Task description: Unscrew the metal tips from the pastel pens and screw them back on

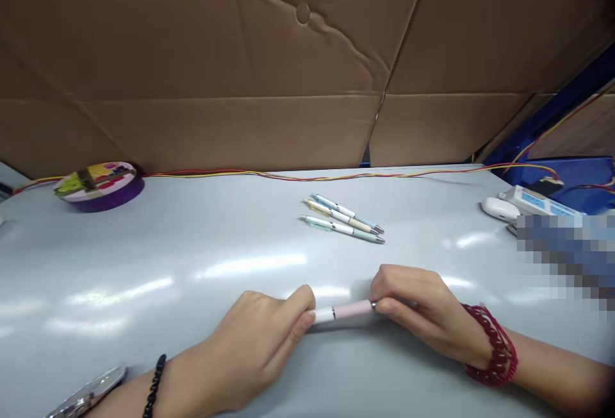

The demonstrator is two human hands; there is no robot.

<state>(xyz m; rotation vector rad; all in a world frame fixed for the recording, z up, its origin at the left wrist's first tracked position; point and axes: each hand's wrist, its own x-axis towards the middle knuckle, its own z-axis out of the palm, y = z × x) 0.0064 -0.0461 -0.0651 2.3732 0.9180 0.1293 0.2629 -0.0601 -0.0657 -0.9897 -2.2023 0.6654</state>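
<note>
A pink and white pen (353,309) is held between both hands, just above the table's near part. My left hand (262,338) is closed round its white end, hiding that end. At the other end, the thumb and fingers of my right hand (423,306) pinch the metal tip. Beyond the hands lie three similar pens side by side: a blue one (336,205), a yellow one (331,212) and a green one (341,228). Their metal tips point right.
A round purple box (113,195) stands at the far left. Red and yellow wires (269,175) run along the back edge, before cardboard (192,129). At right are a white mouse-like object (500,208) and a power strip (538,200). A shiny object (91,392) lies by my left wrist.
</note>
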